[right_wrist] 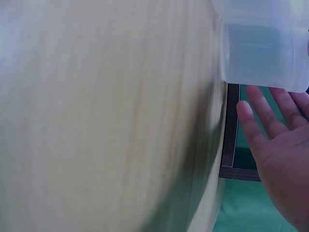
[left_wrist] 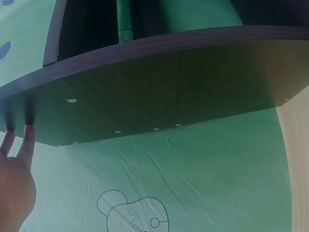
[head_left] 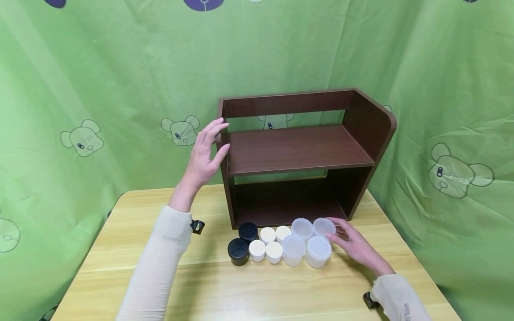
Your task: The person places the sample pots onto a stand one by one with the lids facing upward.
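Note:
A dark brown two-tier shelf stands at the back of the wooden table. My left hand is at its left side panel, fingertips against the panel near the upper tier. In front of the shelf stand several translucent tubs, small white-lidded jars and two black-lidded jars, close together. My right hand is spread at the right edge of the back right tub. In the right wrist view, its fingers reach out beside a translucent tub; whether they touch it is hard to tell.
Green fabric with bear-head prints hangs behind and on both sides of the table. The shelf's open lower tier lies right behind the jars. Dark wrist devices sit at both sleeves.

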Demonstrator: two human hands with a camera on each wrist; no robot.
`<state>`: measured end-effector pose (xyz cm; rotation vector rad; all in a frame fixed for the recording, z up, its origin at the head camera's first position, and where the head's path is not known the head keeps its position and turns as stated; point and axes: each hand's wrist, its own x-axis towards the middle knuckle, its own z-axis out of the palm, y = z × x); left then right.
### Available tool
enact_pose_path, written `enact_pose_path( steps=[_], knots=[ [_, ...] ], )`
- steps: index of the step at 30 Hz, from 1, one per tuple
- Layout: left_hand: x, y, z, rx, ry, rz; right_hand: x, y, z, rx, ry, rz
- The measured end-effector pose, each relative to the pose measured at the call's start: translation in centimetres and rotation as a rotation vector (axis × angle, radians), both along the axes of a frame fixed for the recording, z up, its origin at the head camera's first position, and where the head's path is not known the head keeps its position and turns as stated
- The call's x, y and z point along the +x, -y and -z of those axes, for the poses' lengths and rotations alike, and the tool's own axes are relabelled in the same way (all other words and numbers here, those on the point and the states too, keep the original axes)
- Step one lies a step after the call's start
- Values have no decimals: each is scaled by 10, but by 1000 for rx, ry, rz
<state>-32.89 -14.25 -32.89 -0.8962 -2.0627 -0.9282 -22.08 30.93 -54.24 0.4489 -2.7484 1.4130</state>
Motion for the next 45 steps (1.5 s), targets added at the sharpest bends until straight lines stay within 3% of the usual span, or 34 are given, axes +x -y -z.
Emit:
enact_pose_path(
  steps=[6,15,30,45],
  knots=[
    [0,-1,0,4,13,4,-1,-1,0,-21,28,-27],
    [0,-1,0,14,10,4,-2,2,-2,27,-8,-12],
    [1,1,-1,9,25,7,-3,4,-4,-1,-7,16],
    [0,0,0,5,17,6,2,5,-26,21,-102,26]
  ],
)
